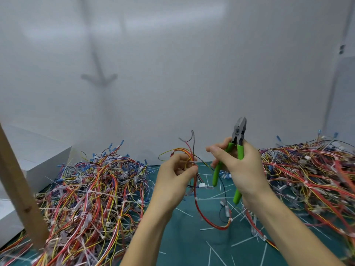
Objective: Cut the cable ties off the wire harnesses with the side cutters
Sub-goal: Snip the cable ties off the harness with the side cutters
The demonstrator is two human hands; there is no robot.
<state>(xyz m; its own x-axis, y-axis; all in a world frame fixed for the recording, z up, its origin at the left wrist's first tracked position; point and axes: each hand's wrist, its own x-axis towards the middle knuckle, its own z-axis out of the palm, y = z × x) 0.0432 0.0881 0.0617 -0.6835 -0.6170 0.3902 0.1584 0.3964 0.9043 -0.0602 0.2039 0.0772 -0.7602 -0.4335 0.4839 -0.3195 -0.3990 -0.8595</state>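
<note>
White wall (192, 64) behind; green cutting mat (184, 239) as work surface, seen from the head camera. Item 1: left pile of harnesses (92, 189), a tangled heap of red, yellow, orange and blue wires with white ties, lying on the left part of the mat. Item 2: right pile of harnesses (311, 179), similar mix, on the right part. Item 3: loose cut ties (244, 240), thin white strips scattered on the mat between the two piles. Item 4: held harness (199, 210), raised above the mat centre, its red loop hanging down; a white connector (202, 185) dangles from it. Left hand (172, 179) pinches this harness between thumb and curled fingers, beside a white cable tie (191, 161) on the bundle. Item 5: side cutters (238, 135), green handles, grey head pointing up, jaws together; right hand (240, 166) is wrapped firmly round the handles, just beside the left hand, cutter head above and clear of the harness. Item 6: wooden post (21, 192), leaning at far left. Item 7: white box (40, 156), behind the left pile.
</note>
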